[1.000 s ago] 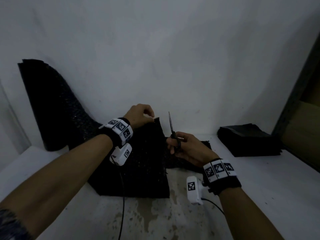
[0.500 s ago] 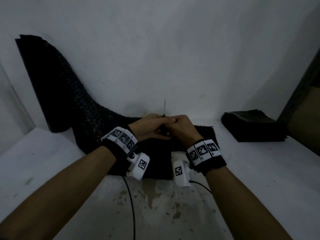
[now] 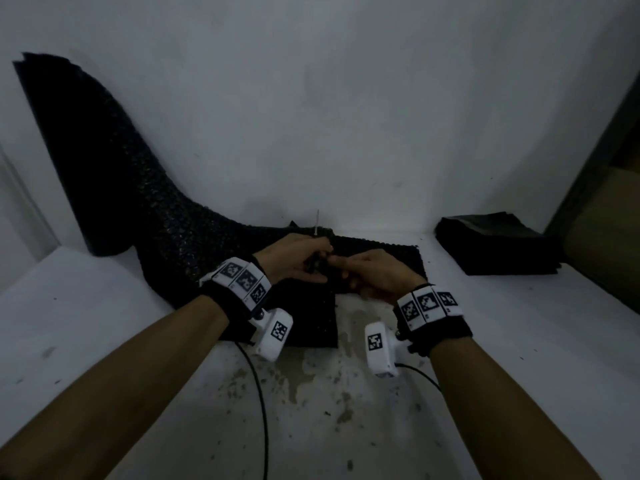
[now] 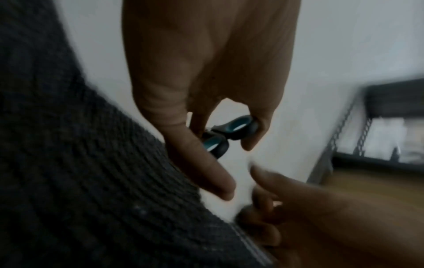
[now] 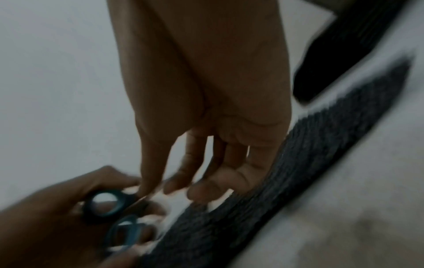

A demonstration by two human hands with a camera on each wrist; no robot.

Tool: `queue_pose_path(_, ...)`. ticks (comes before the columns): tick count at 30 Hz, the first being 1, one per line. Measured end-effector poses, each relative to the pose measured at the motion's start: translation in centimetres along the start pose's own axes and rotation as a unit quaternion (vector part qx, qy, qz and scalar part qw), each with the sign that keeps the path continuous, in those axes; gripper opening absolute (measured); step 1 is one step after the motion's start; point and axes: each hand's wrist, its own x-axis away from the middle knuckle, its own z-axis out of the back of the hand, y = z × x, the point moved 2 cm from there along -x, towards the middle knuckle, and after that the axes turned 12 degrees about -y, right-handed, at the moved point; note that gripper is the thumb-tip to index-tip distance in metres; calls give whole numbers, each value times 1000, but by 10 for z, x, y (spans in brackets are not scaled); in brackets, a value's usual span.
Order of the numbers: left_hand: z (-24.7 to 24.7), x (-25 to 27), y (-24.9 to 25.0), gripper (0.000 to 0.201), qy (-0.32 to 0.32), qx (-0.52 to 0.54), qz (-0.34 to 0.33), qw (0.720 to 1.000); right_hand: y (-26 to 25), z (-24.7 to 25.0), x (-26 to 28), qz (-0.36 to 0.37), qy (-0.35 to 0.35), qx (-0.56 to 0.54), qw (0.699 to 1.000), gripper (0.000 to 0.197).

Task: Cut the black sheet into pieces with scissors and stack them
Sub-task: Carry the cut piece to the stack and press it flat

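Note:
The long black textured sheet (image 3: 138, 202) runs down from the wall at the upper left onto the white table. My left hand (image 3: 301, 259) grips the scissors (image 3: 317, 263) by their dark handles (image 4: 229, 134), blade tip pointing up toward the wall. My right hand (image 3: 374, 271) lies just right of it with fingers (image 5: 213, 185) stretched out, touching the sheet's right-hand part (image 3: 391, 249), which lies flat. The scissors' handles (image 5: 110, 204) show blurred in the right wrist view, in the left hand. A stack of black pieces (image 3: 495, 244) lies at the far right.
The white table (image 3: 104, 323) has a stained, worn patch (image 3: 332, 375) in front of the sheet. A white wall stands close behind. Cables (image 3: 259, 393) trail from the wrist cameras toward me. A dark frame and brown board (image 3: 602, 220) border the right side.
A second ago my right hand held the scissors upright while the left lifted the sheet's edge. The hands then met; the left hand now has the scissors and the right has let go.

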Motion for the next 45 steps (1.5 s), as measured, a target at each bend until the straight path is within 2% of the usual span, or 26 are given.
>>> queue_pose_path(2,14,-2,-5,37,47,-158,61,984,8,16,4,-1,38,110,993,29)
queue_pose_path(4,24,0,-11,51,49,-325,136,935,15,32,11,-29,43,221,974,18)
queue_pose_path(6,29,0,-17,61,26,-448,193,873,22,39,20,-101,-2,318,943,33)
queue_pose_path(8,30,0,-20,65,24,-511,225,829,28,42,27,-161,-49,371,913,50)
queue_pose_path(11,27,-2,-23,71,28,-594,256,762,29,43,36,-172,-58,396,900,59)
queue_pose_path(14,28,-7,-27,74,16,-605,282,745,27,37,43,-176,-63,427,885,65)
queue_pose_path(16,28,-5,-26,69,14,-621,283,731,28,33,49,-170,-70,442,878,71)
queue_pose_path(18,26,-2,-22,66,37,-656,264,706,27,32,55,-161,-58,420,891,78)
queue_pose_path(20,16,0,-17,65,82,-693,200,688,27,35,58,-156,-41,362,918,77)
queue_pose_path(21,8,-1,-15,67,90,-700,138,695,27,36,58,-153,-39,322,934,70)
queue_pose_path(22,-5,-3,-12,67,64,-696,65,712,27,36,58,-150,-40,276,949,60)
queue_pose_path(24,-39,-1,-5,63,-63,-644,-29,762,27,34,58,-139,-44,151,978,35)
queue_pose_path(25,-56,1,-4,63,-130,-612,-28,780,27,31,58,-127,-47,94,986,22)
queue_pose_path(26,-74,1,-4,62,-180,-591,-12,786,26,29,59,-108,-44,52,992,10)
queue_pose_path(27,-88,-1,-7,59,-210,-588,5,781,26,29,60,-89,-32,21,995,4)
queue_pose_path(28,-98,-4,-12,58,-220,-605,20,765,27,30,62,-77,-13,3,997,3)
queue_pose_path(29,-104,-7,-16,61,-214,-635,29,742,27,34,65,-71,8,6,997,3)
queue_pose_path(31,-104,-14,-22,64,-196,-682,30,704,31,46,71,-83,36,89,992,5)
queue_pose_path(32,-101,-17,-22,59,-197,-684,23,702,32,52,74,-98,34,150,983,14)
queue_pose_path(34,-98,-19,-19,36,-208,-664,2,718,34,62,83,-127,11,234,964,42)
queue_pose_path(36,-93,-23,-15,14,-201,-640,-7,742,34,67,91,-140,-19,259,956,65)
queue_pose_path(38,-81,-27,-10,7,-189,-593,8,782,32,67,97,-150,-55,259,953,75)
queue_pose_path(41,-60,-30,-2,8,-174,-448,55,875,34,74,97,-159,-60,269,948,61)
queue_pose_path(43,-49,-30,3,4,-114,-409,67,903,37,83,90,-138,2,268,953,51)
queue_pose_path(45,-41,-31,3,14,-71,-358,69,928,41,94,80,-103,74,233,964,38)
